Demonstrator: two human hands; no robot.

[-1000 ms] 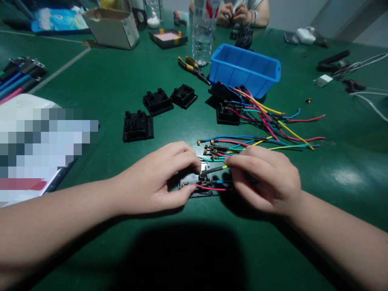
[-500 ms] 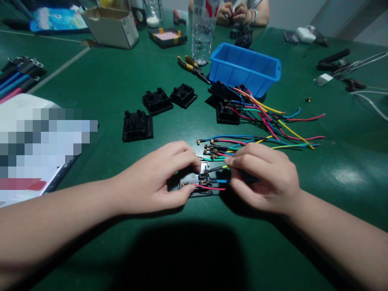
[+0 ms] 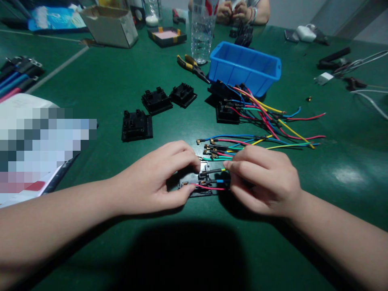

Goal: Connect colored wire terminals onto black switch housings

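My left hand [image 3: 160,178] grips a black plastic socket housing [image 3: 194,178] on the table, thumb along its near side and fingers curled over the far side. From the housing a red wire [image 3: 212,188], a blue wire [image 3: 220,181] and a yellow-green wire [image 3: 223,170] run right. Over their right-hand ends my right hand [image 3: 266,182] is closed in a pinch on the yellow-green wire; its fingers hide how the other two are held. Just beyond the hands lie several loose wires [image 3: 224,136] with metal terminals.
Three black housings [image 3: 137,126] stand at left. Wired housings [image 3: 227,112] sit by a blue bin [image 3: 245,66]. Yellow-handled pliers [image 3: 194,68], a clear bottle [image 3: 201,40] and a cardboard box [image 3: 110,26] are farther back. Across the table are another person's hands [image 3: 233,12].
The yellow-green wire and my right fingertips have dipped very slightly towards the near side. My left hand and the housing stay nearly in place.
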